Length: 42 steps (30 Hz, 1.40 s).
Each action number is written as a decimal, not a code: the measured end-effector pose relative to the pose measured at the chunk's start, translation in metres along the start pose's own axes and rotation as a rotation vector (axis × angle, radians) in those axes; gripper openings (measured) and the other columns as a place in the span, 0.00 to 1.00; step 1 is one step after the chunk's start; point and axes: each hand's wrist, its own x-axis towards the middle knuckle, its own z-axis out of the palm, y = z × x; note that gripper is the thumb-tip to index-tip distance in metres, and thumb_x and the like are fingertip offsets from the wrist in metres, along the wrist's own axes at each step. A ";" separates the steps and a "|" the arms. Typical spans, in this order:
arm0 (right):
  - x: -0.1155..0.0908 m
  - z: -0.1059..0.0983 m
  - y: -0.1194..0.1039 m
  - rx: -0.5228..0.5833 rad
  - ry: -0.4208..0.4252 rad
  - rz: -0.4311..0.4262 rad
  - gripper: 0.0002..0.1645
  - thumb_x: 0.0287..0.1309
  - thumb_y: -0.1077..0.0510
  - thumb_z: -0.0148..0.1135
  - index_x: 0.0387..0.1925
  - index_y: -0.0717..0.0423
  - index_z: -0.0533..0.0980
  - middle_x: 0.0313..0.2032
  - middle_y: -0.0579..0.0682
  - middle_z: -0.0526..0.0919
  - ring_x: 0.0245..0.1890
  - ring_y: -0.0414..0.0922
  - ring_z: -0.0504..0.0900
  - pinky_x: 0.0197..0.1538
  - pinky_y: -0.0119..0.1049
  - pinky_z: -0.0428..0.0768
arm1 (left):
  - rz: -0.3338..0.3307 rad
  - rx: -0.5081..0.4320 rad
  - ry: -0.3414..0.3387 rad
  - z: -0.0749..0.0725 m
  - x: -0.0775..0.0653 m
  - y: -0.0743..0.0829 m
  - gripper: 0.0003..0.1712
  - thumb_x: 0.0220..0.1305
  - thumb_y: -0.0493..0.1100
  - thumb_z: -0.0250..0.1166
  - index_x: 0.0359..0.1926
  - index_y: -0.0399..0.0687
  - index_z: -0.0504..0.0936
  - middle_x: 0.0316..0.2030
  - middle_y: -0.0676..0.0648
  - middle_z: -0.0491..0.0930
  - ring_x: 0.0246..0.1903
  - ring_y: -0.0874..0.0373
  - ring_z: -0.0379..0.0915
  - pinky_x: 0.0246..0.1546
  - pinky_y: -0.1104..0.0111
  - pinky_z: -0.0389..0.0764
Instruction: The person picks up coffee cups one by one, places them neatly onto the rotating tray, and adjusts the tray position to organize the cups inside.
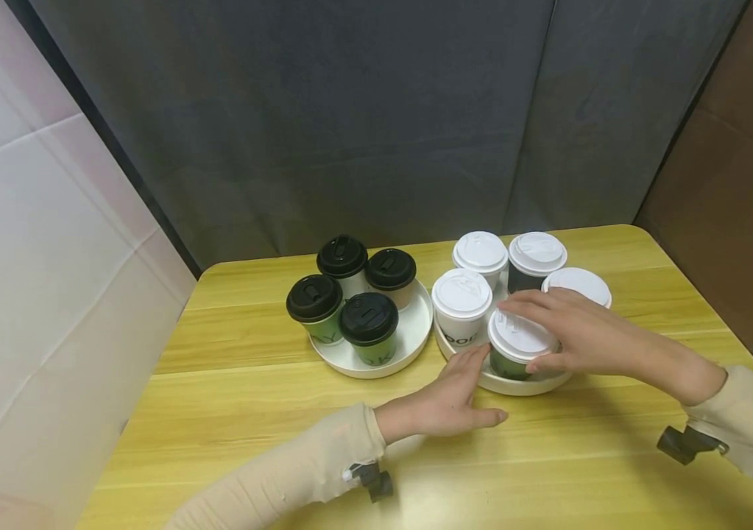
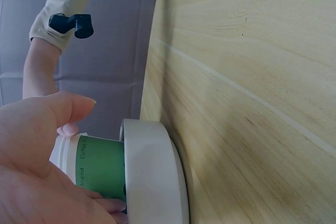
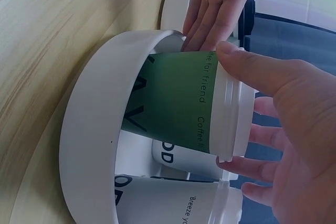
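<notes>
A green paper coffee cup (image 3: 173, 98) with a white lid (image 1: 522, 335) stands at the front of the right-hand white round tray (image 2: 152, 171). My right hand (image 1: 571, 331) holds this cup by its lid, thumb on the near side and fingers round the far side. To its left, my left hand (image 1: 455, 397) reaches in with fingers extended and thumb apart. Its fingertips lie beside the green cup at the tray rim; whether they touch the cup I cannot tell. In the right wrist view, a white cup (image 3: 163, 198) with a white lid sits beside the green one.
Several more white-lidded cups (image 1: 462, 294) share the right tray. Left of it, another white round tray (image 1: 419, 331) carries several black-lidded cups (image 1: 368, 320). Both trays stand on a wooden table (image 1: 230, 397), with a grey curtain (image 1: 323, 118) behind and a brown panel (image 1: 747, 184) at right.
</notes>
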 end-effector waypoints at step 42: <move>0.049 -0.022 -0.013 -0.029 0.090 -0.018 0.51 0.60 0.36 0.62 0.78 0.38 0.49 0.79 0.52 0.48 0.78 0.59 0.50 0.72 0.66 0.56 | 0.177 0.616 0.309 -0.101 -0.052 -0.001 0.52 0.67 0.63 0.60 0.79 0.48 0.44 0.80 0.46 0.43 0.80 0.48 0.37 0.79 0.46 0.45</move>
